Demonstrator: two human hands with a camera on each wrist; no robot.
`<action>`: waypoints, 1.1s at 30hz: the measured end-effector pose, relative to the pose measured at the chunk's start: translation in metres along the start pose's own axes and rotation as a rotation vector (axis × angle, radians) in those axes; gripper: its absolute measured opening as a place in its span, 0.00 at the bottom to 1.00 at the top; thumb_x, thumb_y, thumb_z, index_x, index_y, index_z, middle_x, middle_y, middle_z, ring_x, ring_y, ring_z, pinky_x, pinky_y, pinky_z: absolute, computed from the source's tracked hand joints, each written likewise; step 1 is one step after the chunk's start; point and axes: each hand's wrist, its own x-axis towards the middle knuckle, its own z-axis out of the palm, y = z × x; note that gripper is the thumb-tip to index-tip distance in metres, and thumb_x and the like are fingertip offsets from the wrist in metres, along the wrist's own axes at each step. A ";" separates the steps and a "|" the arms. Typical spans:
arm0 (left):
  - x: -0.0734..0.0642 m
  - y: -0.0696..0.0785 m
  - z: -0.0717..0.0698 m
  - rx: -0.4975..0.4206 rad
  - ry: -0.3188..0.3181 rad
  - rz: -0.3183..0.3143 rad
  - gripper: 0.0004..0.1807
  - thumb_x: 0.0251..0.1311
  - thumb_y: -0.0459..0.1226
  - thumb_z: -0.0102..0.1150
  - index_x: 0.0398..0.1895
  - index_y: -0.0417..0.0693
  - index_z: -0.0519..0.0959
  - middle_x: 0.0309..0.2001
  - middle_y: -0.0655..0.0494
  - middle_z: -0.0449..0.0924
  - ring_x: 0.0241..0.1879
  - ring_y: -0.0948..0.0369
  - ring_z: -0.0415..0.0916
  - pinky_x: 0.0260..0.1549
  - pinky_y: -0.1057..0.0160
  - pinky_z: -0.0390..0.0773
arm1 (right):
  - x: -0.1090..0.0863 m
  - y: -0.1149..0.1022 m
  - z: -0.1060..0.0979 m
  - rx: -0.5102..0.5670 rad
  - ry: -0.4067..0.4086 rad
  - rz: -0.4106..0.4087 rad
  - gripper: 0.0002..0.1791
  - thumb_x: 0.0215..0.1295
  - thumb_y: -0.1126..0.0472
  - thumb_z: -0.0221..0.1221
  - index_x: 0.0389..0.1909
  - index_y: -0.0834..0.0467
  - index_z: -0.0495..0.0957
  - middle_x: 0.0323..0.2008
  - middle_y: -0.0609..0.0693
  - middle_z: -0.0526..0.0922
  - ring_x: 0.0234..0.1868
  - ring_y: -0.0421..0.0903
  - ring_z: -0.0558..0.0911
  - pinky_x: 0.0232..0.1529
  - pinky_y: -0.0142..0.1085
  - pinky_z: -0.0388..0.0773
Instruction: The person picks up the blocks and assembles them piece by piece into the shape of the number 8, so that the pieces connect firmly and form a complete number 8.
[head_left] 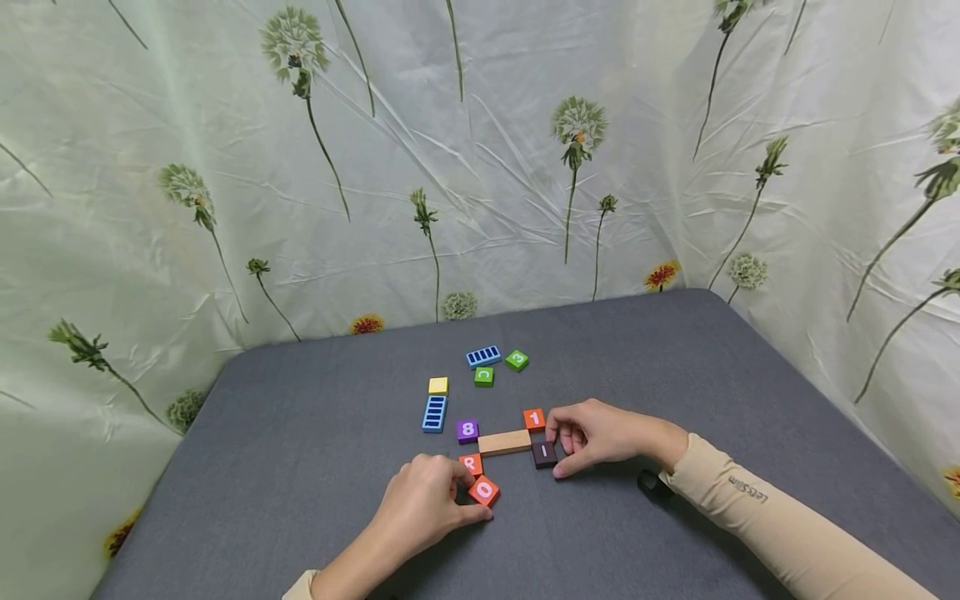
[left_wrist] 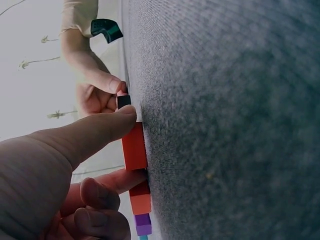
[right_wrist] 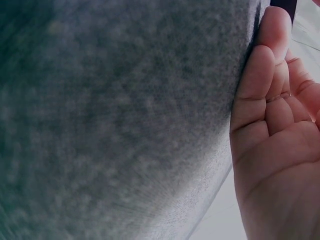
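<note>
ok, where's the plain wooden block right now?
Head view, lower middle: the wooden block lies with its left end beside the purple block marked 8 and its right end beside the dark block at the right hand.

I've got a grey, fabric-textured table (head_left: 300,450) on my feed and a pale, creased curtain (head_left: 495,267) behind it — printed with dandelion heads (head_left: 580,122) on long green stems. Just above the table's far edge I make out two red-orange flowers (head_left: 367,324) — a round greenish puff (head_left: 459,305) between them.
</note>
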 end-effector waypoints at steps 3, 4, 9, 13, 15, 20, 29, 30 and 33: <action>0.000 0.000 0.000 -0.003 -0.005 -0.003 0.18 0.43 0.53 0.88 0.31 0.57 0.89 0.17 0.69 0.65 0.19 0.69 0.60 0.20 0.67 0.57 | 0.000 0.001 0.000 0.010 0.001 -0.004 0.20 0.61 0.49 0.78 0.44 0.52 0.79 0.31 0.42 0.78 0.29 0.34 0.74 0.32 0.27 0.72; 0.000 0.000 0.000 -0.007 -0.005 -0.003 0.18 0.43 0.53 0.88 0.31 0.57 0.89 0.17 0.69 0.65 0.19 0.69 0.60 0.20 0.67 0.57 | 0.000 0.001 0.000 0.014 0.001 -0.003 0.20 0.61 0.49 0.78 0.45 0.52 0.79 0.31 0.42 0.78 0.29 0.34 0.75 0.32 0.27 0.72; -0.002 -0.003 0.000 -0.042 0.010 0.011 0.18 0.43 0.53 0.87 0.30 0.57 0.89 0.16 0.70 0.64 0.19 0.70 0.60 0.19 0.67 0.58 | 0.000 0.001 -0.001 0.036 0.004 -0.016 0.20 0.62 0.50 0.78 0.45 0.54 0.80 0.31 0.42 0.80 0.30 0.34 0.75 0.33 0.28 0.72; -0.002 -0.005 -0.001 -0.084 -0.003 0.007 0.16 0.45 0.52 0.87 0.31 0.57 0.90 0.15 0.70 0.64 0.18 0.71 0.60 0.19 0.67 0.59 | 0.000 0.000 -0.004 0.055 -0.010 -0.011 0.20 0.62 0.50 0.77 0.46 0.55 0.80 0.31 0.42 0.80 0.30 0.34 0.76 0.34 0.27 0.73; -0.002 -0.005 -0.002 -0.108 -0.022 -0.005 0.15 0.47 0.52 0.86 0.32 0.57 0.90 0.15 0.69 0.65 0.18 0.70 0.61 0.20 0.67 0.58 | 0.000 -0.002 -0.005 0.064 -0.018 -0.003 0.20 0.62 0.51 0.77 0.47 0.56 0.81 0.31 0.42 0.81 0.30 0.34 0.77 0.34 0.27 0.73; -0.003 -0.007 -0.003 -0.131 -0.028 0.005 0.12 0.52 0.50 0.83 0.31 0.58 0.90 0.15 0.69 0.66 0.18 0.71 0.61 0.21 0.68 0.59 | -0.001 -0.005 -0.010 0.103 -0.040 0.015 0.20 0.63 0.52 0.76 0.49 0.57 0.81 0.31 0.43 0.82 0.30 0.35 0.78 0.33 0.28 0.74; -0.002 -0.009 -0.002 -0.138 -0.035 -0.002 0.09 0.57 0.47 0.81 0.31 0.57 0.90 0.16 0.69 0.67 0.18 0.70 0.62 0.21 0.68 0.59 | 0.000 -0.004 -0.023 0.120 -0.023 0.009 0.19 0.67 0.53 0.73 0.50 0.60 0.83 0.28 0.45 0.84 0.26 0.39 0.79 0.31 0.31 0.77; -0.002 -0.009 -0.002 -0.137 -0.037 -0.005 0.09 0.57 0.47 0.81 0.31 0.56 0.90 0.16 0.69 0.67 0.19 0.70 0.62 0.21 0.68 0.59 | 0.001 -0.004 -0.025 0.115 -0.010 0.008 0.19 0.67 0.53 0.73 0.51 0.61 0.83 0.29 0.45 0.84 0.26 0.39 0.80 0.31 0.31 0.77; -0.002 -0.009 -0.002 -0.135 -0.039 -0.007 0.08 0.57 0.46 0.81 0.31 0.56 0.90 0.17 0.68 0.67 0.19 0.70 0.62 0.21 0.68 0.59 | 0.005 -0.002 -0.033 0.105 0.030 0.009 0.18 0.69 0.54 0.71 0.51 0.61 0.83 0.30 0.46 0.84 0.28 0.43 0.82 0.31 0.32 0.77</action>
